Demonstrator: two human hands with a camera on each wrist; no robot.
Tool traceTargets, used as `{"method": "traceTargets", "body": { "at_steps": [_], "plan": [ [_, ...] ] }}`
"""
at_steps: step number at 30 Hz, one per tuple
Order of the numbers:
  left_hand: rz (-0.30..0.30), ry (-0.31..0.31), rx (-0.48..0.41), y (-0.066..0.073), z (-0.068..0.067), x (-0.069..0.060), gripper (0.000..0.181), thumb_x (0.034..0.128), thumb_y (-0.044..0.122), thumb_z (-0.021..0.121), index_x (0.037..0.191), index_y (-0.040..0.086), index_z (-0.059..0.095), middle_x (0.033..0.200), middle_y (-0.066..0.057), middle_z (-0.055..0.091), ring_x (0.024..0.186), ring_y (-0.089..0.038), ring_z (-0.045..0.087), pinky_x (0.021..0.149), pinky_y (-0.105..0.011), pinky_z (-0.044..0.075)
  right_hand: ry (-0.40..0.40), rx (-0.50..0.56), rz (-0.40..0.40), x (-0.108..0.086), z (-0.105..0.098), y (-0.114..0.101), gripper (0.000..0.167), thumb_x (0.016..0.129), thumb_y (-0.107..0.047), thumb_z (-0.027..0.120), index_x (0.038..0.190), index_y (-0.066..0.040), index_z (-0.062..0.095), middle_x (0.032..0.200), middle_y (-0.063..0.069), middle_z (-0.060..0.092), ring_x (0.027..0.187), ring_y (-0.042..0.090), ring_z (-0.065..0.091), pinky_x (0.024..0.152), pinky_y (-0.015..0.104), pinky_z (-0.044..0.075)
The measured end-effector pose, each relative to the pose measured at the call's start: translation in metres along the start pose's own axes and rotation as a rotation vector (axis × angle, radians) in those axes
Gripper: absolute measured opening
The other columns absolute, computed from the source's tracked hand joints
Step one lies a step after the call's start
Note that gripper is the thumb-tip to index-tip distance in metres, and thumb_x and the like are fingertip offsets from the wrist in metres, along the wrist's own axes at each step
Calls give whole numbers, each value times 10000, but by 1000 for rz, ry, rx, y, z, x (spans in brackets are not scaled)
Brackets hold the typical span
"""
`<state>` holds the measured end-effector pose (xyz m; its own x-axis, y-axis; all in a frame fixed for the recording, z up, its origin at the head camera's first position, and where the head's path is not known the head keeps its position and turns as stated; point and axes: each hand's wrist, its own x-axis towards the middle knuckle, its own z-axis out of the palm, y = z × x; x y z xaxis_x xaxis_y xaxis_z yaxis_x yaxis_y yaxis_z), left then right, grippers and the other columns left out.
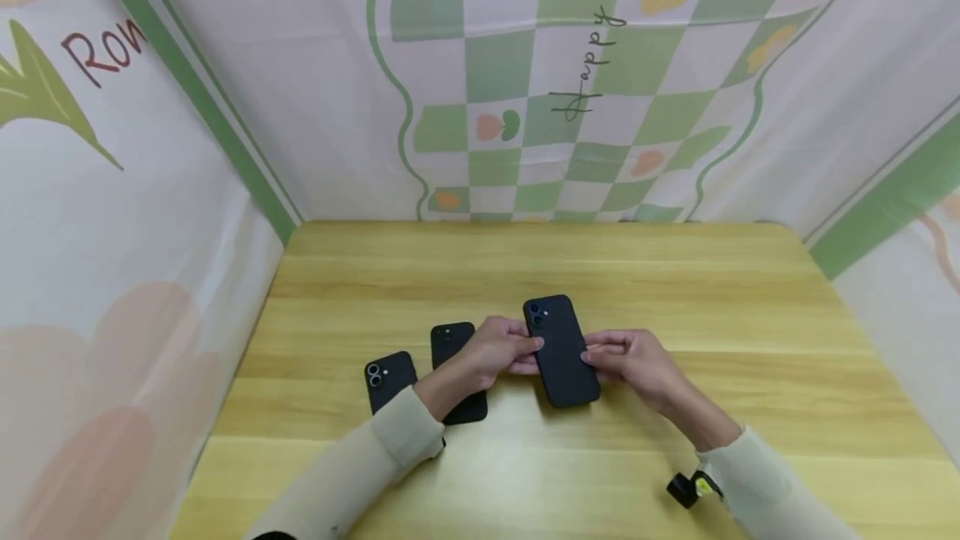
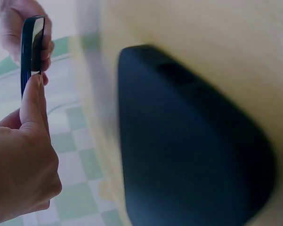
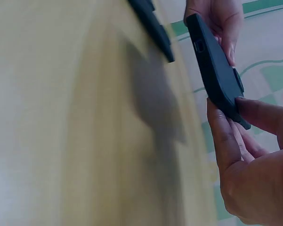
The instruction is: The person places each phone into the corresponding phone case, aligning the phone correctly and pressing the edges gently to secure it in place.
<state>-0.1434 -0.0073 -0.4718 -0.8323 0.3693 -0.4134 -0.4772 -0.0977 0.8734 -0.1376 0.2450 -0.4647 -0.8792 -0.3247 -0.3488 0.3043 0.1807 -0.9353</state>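
Note:
A black smartphone [image 1: 566,361] with two rear lenses is held above the table, its back facing up in the head view. My left hand [image 1: 491,350] pinches its left edge, thumb on the back. On the opposite edge, my right hand [image 1: 637,363] pinches it between thumb and fingers. The right wrist view shows a port in the end of the held phone [image 3: 214,70], which is tilted clear of the tabletop. Two more dark phones lie on the table: one [image 1: 467,411] partly hidden under my left forearm, another [image 1: 392,377] farther left, its lower end behind the sleeve.
The wooden table [image 1: 675,273] ends at a patterned cloth backdrop [image 1: 495,65], with cloth walls on both sides. A small black wrist camera [image 1: 682,490] hangs by the right cuff. One lying phone [image 2: 179,155] looms close and blurred in the left wrist view.

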Motion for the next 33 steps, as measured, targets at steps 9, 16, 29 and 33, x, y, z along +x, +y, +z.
{"method": "traceTargets", "body": {
  "at_steps": [9,16,29,33],
  "plan": [
    [-38,67,154,-16,12,13,57,1000,-50,676,996,-93,713,822,-137,730,648,-147,667,715,-326,659,25,-37,47,-7,-3,19,362,972,49,704,1281,197,588,991,124,803,872,142,772,762,334,657],
    [2,165,176,-21,20,16,160,935,-93,740,1092,-94,710,988,-203,786,820,-271,784,740,-360,662,74,-126,55,-8,-1,24,351,962,26,728,1256,174,606,941,102,783,835,148,749,730,337,658],
    [52,188,133,-18,14,9,292,984,-75,670,1271,-124,690,1112,-209,771,1020,-294,777,870,-372,643,192,-424,-47,-7,-2,28,353,911,-56,824,1178,144,710,955,168,793,803,119,738,672,213,595],
    [44,179,124,-19,13,7,312,988,-60,673,1294,-123,678,1144,-211,765,1052,-300,769,886,-368,638,206,-525,-89,-8,0,28,329,913,-116,839,1149,97,753,955,152,803,813,139,748,672,211,583]
  ]
}}
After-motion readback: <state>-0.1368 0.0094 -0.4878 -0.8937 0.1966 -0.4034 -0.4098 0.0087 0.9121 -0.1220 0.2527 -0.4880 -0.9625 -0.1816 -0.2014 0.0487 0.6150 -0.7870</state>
